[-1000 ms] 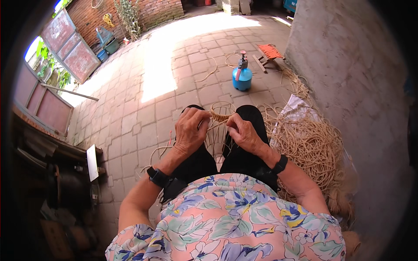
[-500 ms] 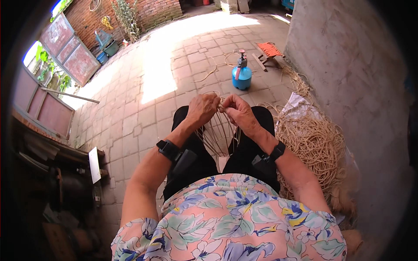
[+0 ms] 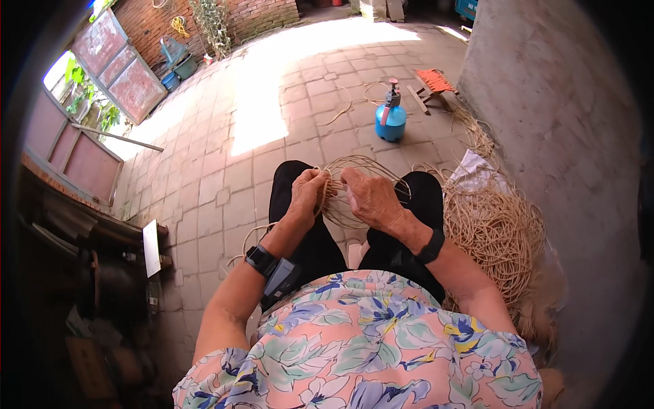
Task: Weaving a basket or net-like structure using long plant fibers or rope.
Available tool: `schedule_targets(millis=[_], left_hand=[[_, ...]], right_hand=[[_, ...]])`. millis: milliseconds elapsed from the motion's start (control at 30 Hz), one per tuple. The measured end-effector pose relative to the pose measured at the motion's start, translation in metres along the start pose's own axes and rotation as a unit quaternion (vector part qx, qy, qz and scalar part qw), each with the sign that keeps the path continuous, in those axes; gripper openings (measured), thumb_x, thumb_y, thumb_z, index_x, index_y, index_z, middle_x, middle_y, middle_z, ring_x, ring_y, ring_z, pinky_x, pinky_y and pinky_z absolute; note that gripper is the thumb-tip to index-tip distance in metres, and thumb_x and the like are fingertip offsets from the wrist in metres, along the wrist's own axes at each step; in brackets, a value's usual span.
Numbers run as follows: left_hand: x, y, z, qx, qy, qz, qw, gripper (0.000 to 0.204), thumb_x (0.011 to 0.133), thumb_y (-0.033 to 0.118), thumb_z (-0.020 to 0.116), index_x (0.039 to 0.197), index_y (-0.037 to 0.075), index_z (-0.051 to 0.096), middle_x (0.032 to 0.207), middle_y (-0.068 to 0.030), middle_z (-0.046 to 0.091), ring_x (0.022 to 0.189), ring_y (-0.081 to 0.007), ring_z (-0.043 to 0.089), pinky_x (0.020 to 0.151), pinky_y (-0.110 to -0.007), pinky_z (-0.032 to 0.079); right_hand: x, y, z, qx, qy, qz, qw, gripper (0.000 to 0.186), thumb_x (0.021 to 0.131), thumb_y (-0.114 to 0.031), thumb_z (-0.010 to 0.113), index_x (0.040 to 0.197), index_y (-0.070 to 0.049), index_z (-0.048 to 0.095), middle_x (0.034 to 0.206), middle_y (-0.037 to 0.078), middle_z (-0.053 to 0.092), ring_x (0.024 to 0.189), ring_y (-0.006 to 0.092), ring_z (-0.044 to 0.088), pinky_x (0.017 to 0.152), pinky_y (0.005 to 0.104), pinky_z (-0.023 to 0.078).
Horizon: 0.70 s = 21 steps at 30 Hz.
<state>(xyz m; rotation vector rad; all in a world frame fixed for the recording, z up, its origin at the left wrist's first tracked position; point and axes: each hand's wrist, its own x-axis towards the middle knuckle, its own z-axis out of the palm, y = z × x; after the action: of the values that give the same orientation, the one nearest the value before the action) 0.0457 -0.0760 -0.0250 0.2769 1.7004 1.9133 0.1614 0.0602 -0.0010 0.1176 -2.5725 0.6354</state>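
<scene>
An open frame of thin curved rods [image 3: 351, 163], partly wound with tan cord, lies on its side over my knees. My left hand [image 3: 306, 194] grips the wound part at the frame's left, thumb and fingers closed on it. My right hand [image 3: 371, 199] is bent against the frame just right of it, fingertips pinched at the cord; their exact hold is partly hidden. Loose cord hangs beside my left wrist. A large tangled heap of tan cord [image 3: 494, 238] lies to my right, over a white sack [image 3: 473, 170].
A blue pump sprayer [image 3: 390, 123] stands on the paving [image 3: 204, 204] ahead, before a folding stool with orange seat [image 3: 434, 80]. A rough wall [image 3: 552, 116] rises at right. Dark clutter and a white board [image 3: 150, 245] sit at left; metal gates [image 3: 112, 65] and buckets [image 3: 170, 80] are farther back.
The frame was upright between my knees and has tipped over sideways, spreading to the right. My hands rose together half a second ago and have since come lower and slightly apart.
</scene>
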Motion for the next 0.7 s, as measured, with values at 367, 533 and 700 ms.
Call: schedule_targets(millis=[367, 533, 700], left_hand=[[-0.019, -0.004, -0.006, -0.045, -0.016, -0.026, 0.998, 0.018, 0.097, 0.022, 0.06, 0.096, 0.005, 0.055, 0.082, -0.006, 0.063, 0.071, -0.0139, 0.064, 0.068, -0.026, 0.049], [-0.025, -0.008, -0.005, -0.064, -0.029, -0.002, 0.998, 0.018, 0.096, 0.022, 0.06, 0.096, 0.005, 0.055, 0.085, -0.0063, 0.064, 0.074, -0.0139, 0.064, 0.072, -0.026, 0.048], [-0.032, -0.006, -0.002, -0.063, -0.021, -0.001, 0.998, 0.016, 0.096, 0.022, 0.059, 0.096, 0.006, 0.056, 0.087, -0.0051, 0.065, 0.078, -0.0122, 0.062, 0.073, -0.026, 0.047]], right_hand=[[-0.014, 0.001, -0.005, -0.036, 0.037, 0.106, 0.993, 0.026, 0.09, -0.027, 0.062, 0.076, -0.005, 0.064, 0.076, 0.014, 0.065, 0.07, 0.0335, 0.065, 0.061, 0.0443, 0.05], [-0.005, -0.005, 0.009, -0.044, 0.008, 0.107, 0.993, 0.027, 0.088, -0.028, 0.062, 0.075, -0.004, 0.063, 0.074, 0.014, 0.064, 0.07, 0.0335, 0.065, 0.062, 0.0452, 0.05], [-0.013, 0.005, 0.013, -0.025, 0.061, 0.049, 0.997, 0.022, 0.085, -0.023, 0.064, 0.076, -0.003, 0.058, 0.073, 0.014, 0.063, 0.069, 0.0333, 0.064, 0.061, 0.0444, 0.05]])
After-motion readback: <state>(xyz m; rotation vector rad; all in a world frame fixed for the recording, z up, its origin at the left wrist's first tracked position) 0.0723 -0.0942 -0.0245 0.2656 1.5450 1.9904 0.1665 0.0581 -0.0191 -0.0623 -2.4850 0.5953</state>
